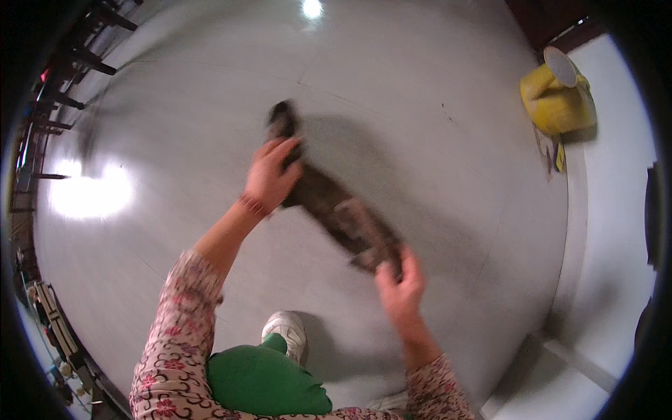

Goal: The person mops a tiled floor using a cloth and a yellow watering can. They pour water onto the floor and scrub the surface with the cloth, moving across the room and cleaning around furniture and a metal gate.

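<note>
Held across the space before me is a long, dark brown object [336,202], blurred by motion. Its surface looks mottled, with paler patches towards its lower right end; what it is made of I cannot tell. My left hand [275,170] grips it near the upper left end, the thumb and fingers spread around it. At the lower right end my right hand [401,286] pinches it, thumb on the near face. The object slants down from left to right above the grey floor [220,115], and its shadow falls to its right.
A yellow watering can [559,107] stands by the white wall [611,121] at right, with a small yellow-and-black item [558,157] beside it. Dark furniture legs [94,60] line the left edge. A white shoe [286,333] is below me. At lower right lies a raised ledge [546,378].
</note>
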Demonstrator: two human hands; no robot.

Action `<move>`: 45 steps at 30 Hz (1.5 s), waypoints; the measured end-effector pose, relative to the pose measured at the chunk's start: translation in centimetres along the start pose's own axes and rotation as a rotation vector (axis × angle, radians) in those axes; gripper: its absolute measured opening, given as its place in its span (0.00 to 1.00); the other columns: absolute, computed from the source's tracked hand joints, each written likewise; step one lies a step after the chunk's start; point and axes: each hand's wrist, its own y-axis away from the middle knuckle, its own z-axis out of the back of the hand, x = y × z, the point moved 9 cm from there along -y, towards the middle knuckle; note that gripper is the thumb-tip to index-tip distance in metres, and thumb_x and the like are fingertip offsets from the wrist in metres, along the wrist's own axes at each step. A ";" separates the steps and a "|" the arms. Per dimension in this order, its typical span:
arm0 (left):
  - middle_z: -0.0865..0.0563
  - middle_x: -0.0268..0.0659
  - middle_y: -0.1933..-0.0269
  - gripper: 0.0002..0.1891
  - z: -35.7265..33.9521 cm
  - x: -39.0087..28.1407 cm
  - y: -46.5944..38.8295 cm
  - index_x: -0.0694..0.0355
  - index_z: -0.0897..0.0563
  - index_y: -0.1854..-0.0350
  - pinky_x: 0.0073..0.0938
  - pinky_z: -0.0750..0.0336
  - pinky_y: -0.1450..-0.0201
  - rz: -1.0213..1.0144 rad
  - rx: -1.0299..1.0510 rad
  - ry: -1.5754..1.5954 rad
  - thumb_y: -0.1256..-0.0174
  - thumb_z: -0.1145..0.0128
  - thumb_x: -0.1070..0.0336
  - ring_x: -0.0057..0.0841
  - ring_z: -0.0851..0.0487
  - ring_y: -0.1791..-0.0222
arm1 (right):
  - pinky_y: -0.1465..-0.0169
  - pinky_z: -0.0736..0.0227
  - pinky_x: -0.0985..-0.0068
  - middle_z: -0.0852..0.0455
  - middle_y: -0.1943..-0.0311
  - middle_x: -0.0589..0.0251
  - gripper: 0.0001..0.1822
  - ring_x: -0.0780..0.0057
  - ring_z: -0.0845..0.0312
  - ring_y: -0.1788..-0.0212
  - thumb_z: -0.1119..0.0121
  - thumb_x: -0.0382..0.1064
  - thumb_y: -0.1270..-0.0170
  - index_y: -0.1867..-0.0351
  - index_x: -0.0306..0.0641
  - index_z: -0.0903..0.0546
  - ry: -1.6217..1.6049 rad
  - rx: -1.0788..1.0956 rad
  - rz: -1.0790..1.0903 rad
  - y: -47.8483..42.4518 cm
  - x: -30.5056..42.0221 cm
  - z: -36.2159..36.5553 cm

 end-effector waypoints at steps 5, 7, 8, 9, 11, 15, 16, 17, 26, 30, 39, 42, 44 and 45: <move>0.29 0.36 0.46 0.24 -15.5 -8.5 -3.9 0.47 0.27 0.42 0.43 0.25 0.51 -0.115 0.465 -0.602 0.40 0.48 0.46 0.38 0.33 0.42 | 0.55 0.27 0.61 0.21 0.58 0.45 0.26 0.52 0.23 0.58 0.40 0.37 0.44 0.45 0.29 0.31 0.400 -0.171 -0.069 -5.2 -8.5 7.3; 0.27 0.35 0.49 0.24 -18.2 -10.3 -1.5 0.47 0.27 0.42 0.40 0.23 0.57 -0.313 0.466 -0.645 0.40 0.47 0.48 0.34 0.31 0.46 | 0.56 0.27 0.61 0.22 0.59 0.45 0.27 0.50 0.23 0.59 0.40 0.39 0.44 0.44 0.32 0.32 0.489 -0.084 -0.144 -5.1 -10.2 7.0; 0.27 0.33 0.50 0.23 -18.6 -10.2 0.0 0.48 0.26 0.43 0.39 0.23 0.60 -0.350 0.466 -0.608 0.40 0.46 0.50 0.32 0.30 0.47 | 0.57 0.28 0.60 0.22 0.60 0.46 0.27 0.49 0.23 0.59 0.40 0.40 0.44 0.44 0.33 0.32 0.550 -0.044 -0.144 -4.9 -10.2 6.1; 0.26 0.31 0.52 0.22 -18.4 -10.0 1.7 0.49 0.26 0.44 0.37 0.24 0.62 -0.382 0.467 -0.572 0.41 0.46 0.52 0.30 0.30 0.49 | 0.58 0.28 0.60 0.22 0.60 0.46 0.27 0.48 0.24 0.60 0.39 0.40 0.44 0.44 0.34 0.33 0.609 0.000 -0.143 -4.6 -10.0 5.0; 0.26 0.29 0.59 0.21 -17.2 -10.8 5.4 0.49 0.23 0.46 0.36 0.26 0.68 -0.537 0.334 -0.527 0.45 0.44 0.56 0.28 0.28 0.56 | 0.64 0.30 0.59 0.23 0.66 0.48 0.25 0.50 0.24 0.64 0.38 0.41 0.46 0.48 0.36 0.31 0.595 0.047 -0.059 -2.0 -9.3 2.9; 0.29 0.28 0.67 0.17 -14.9 -10.0 13.4 0.52 0.19 0.55 0.30 0.31 0.75 -0.724 0.444 -0.524 0.49 0.46 0.60 0.24 0.29 0.64 | 0.67 0.30 0.59 0.23 0.65 0.52 0.31 0.52 0.25 0.65 0.31 0.37 0.59 0.51 0.37 0.32 0.596 0.254 -0.067 4.7 -7.1 -2.2; 0.28 0.27 0.66 0.17 -13.9 -9.6 15.1 0.51 0.19 0.55 0.29 0.31 0.76 -0.747 0.449 -0.485 0.50 0.45 0.59 0.23 0.29 0.63 | 0.62 0.32 0.59 0.23 0.63 0.53 0.36 0.53 0.25 0.62 0.30 0.38 0.60 0.47 0.38 0.34 0.587 0.326 -0.101 6.4 -6.3 -3.0; 0.27 0.26 0.65 0.18 -13.0 -8.8 16.6 0.51 0.19 0.55 0.29 0.31 0.76 -0.781 0.490 -0.454 0.51 0.45 0.57 0.22 0.29 0.63 | 0.58 0.35 0.58 0.24 0.61 0.53 0.40 0.55 0.26 0.59 0.29 0.40 0.60 0.42 0.39 0.36 0.571 0.401 -0.135 7.9 -5.7 -4.1; 0.25 0.31 0.63 0.20 -10.1 -6.2 17.4 0.52 0.19 0.57 0.35 0.26 0.71 -0.586 0.749 -0.101 0.59 0.38 0.59 0.29 0.25 0.64 | 0.55 0.36 0.60 0.24 0.61 0.53 0.40 0.57 0.26 0.59 0.27 0.45 0.59 0.44 0.40 0.35 0.635 0.553 -0.320 10.1 -5.7 -6.7; 0.23 0.40 0.59 0.22 -5.0 -4.8 9.5 0.53 0.18 0.57 0.39 0.24 0.63 -0.419 0.423 -0.105 0.62 0.34 0.65 0.39 0.22 0.60 | 0.55 0.34 0.61 0.23 0.61 0.52 0.37 0.56 0.24 0.58 0.27 0.43 0.58 0.47 0.40 0.35 0.627 0.508 -0.355 8.6 -4.7 -6.2; 0.45 0.50 0.30 0.36 -4.6 4.6 -0.5 0.55 0.38 0.35 0.52 0.48 0.32 0.147 -0.004 -0.507 0.51 0.43 0.59 0.52 0.47 0.31 | 0.57 0.31 0.57 0.21 0.62 0.52 0.27 0.53 0.22 0.58 0.32 0.43 0.52 0.52 0.42 0.33 0.484 0.545 -0.120 0.8 0.1 -11.3; 0.47 0.48 0.29 0.39 -8.1 2.3 -1.5 0.55 0.40 0.32 0.54 0.51 0.32 0.222 0.140 -0.650 0.49 0.44 0.52 0.50 0.51 0.30 | 0.57 0.32 0.55 0.21 0.62 0.52 0.25 0.53 0.21 0.59 0.34 0.42 0.50 0.53 0.44 0.32 0.469 0.479 -0.103 1.4 -1.3 -7.9; 0.47 0.46 0.29 0.39 -11.1 -1.0 -1.5 0.54 0.40 0.32 0.53 0.51 0.32 0.106 0.214 -0.660 0.50 0.43 0.52 0.49 0.52 0.29 | 0.58 0.33 0.54 0.21 0.61 0.53 0.23 0.52 0.21 0.60 0.35 0.42 0.49 0.52 0.47 0.31 0.486 0.419 -0.172 2.4 -4.0 -5.0; 0.47 0.45 0.29 0.39 -12.9 -2.6 -1.3 0.54 0.40 0.32 0.53 0.51 0.32 0.043 0.256 -0.666 0.50 0.42 0.52 0.48 0.52 0.29 | 0.58 0.33 0.53 0.21 0.61 0.53 0.23 0.52 0.21 0.60 0.35 0.42 0.50 0.52 0.48 0.31 0.501 0.391 -0.181 2.9 -5.1 -3.6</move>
